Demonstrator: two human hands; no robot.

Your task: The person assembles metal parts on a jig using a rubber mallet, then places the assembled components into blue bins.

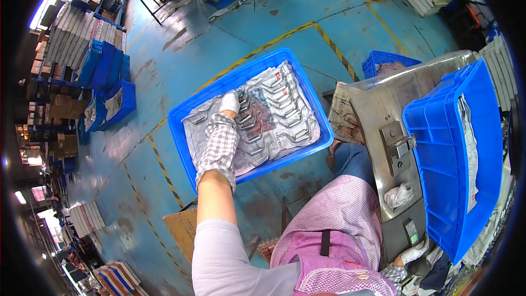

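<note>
My left hand [230, 103], in a white glove below a grey checked sleeve cover, reaches into a blue plastic crate [250, 174]. It is closed beside the bent metal rods [253, 119], its fingertips turned down; whatever they hold is hidden. Several such shiny rods lie in rows on crumpled newspaper [200, 141] lining the crate. At the lower right, my right hand [415, 252], also in a white glove, is by the edge of the metal workbench [378, 118], near some dark cloth [435, 271]. Its fingers look stretched out, with nothing visible in them.
A metal fixture [398, 148] and a crumpled white wad [399, 195] sit on the bench. Close on the right, a blue crate [446, 153] stands tilted. Cardboard [182, 233] lies at lower left; stacked blue crates [104, 71] stand farther left. Yellow-black lines [334, 49] mark the floor.
</note>
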